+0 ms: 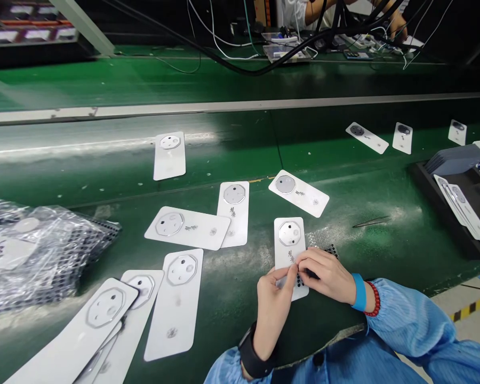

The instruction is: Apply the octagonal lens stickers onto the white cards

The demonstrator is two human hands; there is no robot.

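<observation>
A white rounded panel (285,258) with a silver octagonal plate and dark printed characters lies on the green surface in front of me. My left hand (275,301) is over its lower part, thumb and forefinger pinched together; whatever sits between the tips is too small to make out. My right hand (324,272) meets those fingertips from the right, its fingers curled closed around a sheet with rows of black dots (331,249). Much of that sheet is hidden beneath the right hand. It overlaps the panel's right edge.
Several similar panels (174,304) lie left and behind, some overlapping. Clear plastic bags (36,256) fill the left side. Tweezers (371,221) rest to the right, near a black tray (428,208) with panels. Across the belt, another person's arm (398,24) shows behind cables.
</observation>
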